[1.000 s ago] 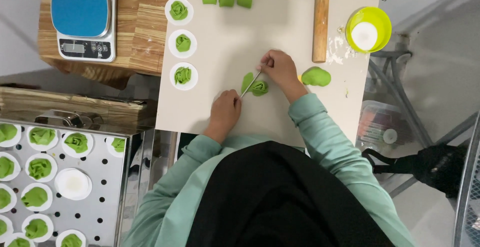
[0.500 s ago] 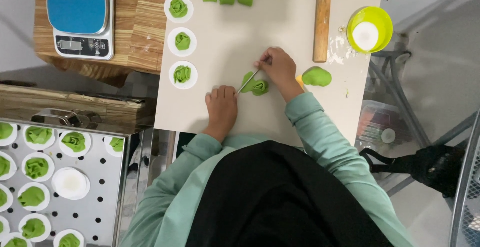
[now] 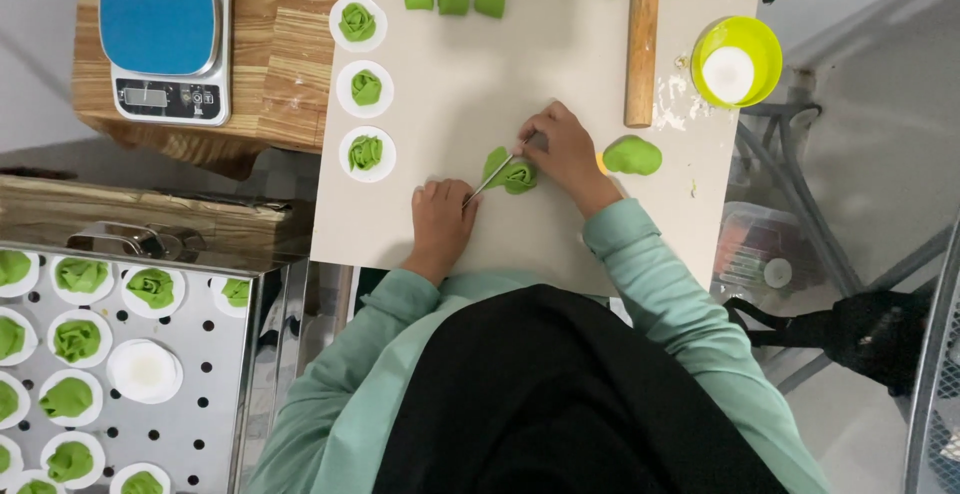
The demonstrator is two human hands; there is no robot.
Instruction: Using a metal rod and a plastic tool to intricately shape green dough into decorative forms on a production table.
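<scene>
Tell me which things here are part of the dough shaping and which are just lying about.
In use: right hand, thin metal tool, green dough piece, left hand, work board.
Lying about: kitchen scale, rolling pin, green bowl, black bag.

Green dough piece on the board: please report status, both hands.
Right hand grips thin metal tool against green dough piece. Left hand flat on board, beside it. Nothing in the way.
</scene>
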